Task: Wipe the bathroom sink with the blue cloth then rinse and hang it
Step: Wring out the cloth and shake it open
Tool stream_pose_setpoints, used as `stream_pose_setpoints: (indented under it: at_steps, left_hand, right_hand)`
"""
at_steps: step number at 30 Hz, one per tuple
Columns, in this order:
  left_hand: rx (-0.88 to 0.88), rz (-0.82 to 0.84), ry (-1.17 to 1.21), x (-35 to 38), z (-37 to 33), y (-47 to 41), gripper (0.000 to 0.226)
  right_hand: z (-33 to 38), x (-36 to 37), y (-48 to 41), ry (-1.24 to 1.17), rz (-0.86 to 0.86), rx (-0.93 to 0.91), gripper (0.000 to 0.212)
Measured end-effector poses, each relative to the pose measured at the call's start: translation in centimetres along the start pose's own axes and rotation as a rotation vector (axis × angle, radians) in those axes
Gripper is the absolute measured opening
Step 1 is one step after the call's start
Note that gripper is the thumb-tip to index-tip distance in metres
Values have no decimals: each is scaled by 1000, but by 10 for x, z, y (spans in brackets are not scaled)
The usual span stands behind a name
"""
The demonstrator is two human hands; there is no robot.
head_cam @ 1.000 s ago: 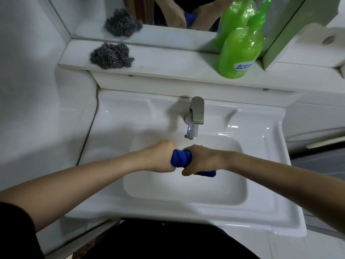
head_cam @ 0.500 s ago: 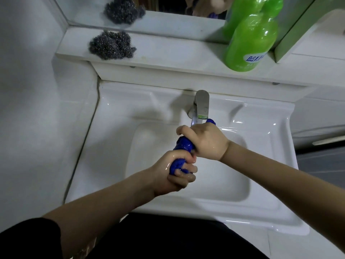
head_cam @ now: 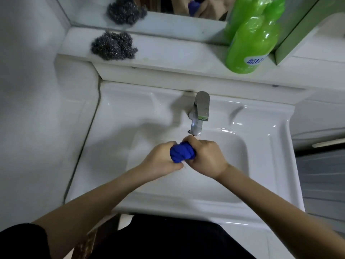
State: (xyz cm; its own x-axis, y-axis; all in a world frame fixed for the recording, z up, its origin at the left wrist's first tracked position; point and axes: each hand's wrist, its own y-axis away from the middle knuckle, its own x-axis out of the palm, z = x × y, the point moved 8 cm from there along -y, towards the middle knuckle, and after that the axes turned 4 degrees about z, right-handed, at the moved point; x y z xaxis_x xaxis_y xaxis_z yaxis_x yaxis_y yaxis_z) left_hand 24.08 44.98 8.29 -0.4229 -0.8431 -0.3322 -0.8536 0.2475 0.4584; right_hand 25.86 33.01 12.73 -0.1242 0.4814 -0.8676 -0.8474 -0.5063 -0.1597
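Head view shows left hand (head_cam: 160, 157) and right hand (head_cam: 205, 156) both closed tight on the twisted blue cloth (head_cam: 182, 152) over the sink (head_cam: 261, 146) basin, probably to wring water out.

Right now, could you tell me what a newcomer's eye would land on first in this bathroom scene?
First, the blue cloth, twisted into a tight roll between the left hand and right hand over the white sink, just in front of the faucet. Next, the bright green bottle on the shelf at upper right, and the steel-wool scrubber at its left end.
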Motion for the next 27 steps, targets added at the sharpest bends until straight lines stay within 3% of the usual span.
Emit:
stream_pose_setpoints:
  at_steps: [2, 4, 6, 8, 11, 13, 16, 18, 21, 23, 27]
  left_hand:
    - [251, -133, -261, -19, -18, 0, 34]
    - [404, -196, -341, -33, -31, 2, 57]
    - [450, -268, -306, -48, -41, 7, 77]
    - [383, -291, -75, -58, -44, 12, 83]
    - [160, -99, 664, -52, -37, 17, 59]
    - [113, 48, 833, -39, -44, 21, 57]
    - [225, 57, 709, -29, -62, 26, 48]
    - [260, -78, 628, -30, -61, 25, 30]
    - [242, -254, 539, -38, -49, 24, 12]
    - [245, -240, 482, -33, -48, 25, 13]
    - [307, -162, 383, -26, -56, 30, 19]
  right_hand:
    - [-13, 8, 10, -237, 59, 243, 31]
    - [-17, 15, 18, -592, 114, 430, 34]
    - [-12, 10, 21, -818, 88, 488, 38]
    - [-7, -2, 22, -977, 33, 499, 42]
    - [-2, -21, 21, -1097, -65, 445, 45]
    - [1, -29, 21, -1155, -114, 407, 44]
    - [7, -26, 22, -1248, -119, 388, 42]
    - [10, -15, 27, -1301, -71, 417, 38]
    - [4, -3, 35, -1127, -9, 525, 38]
    - [5, -1, 33, -1156, 7, 517, 43]
    - [8, -5, 22, -1205, -31, 494, 30]
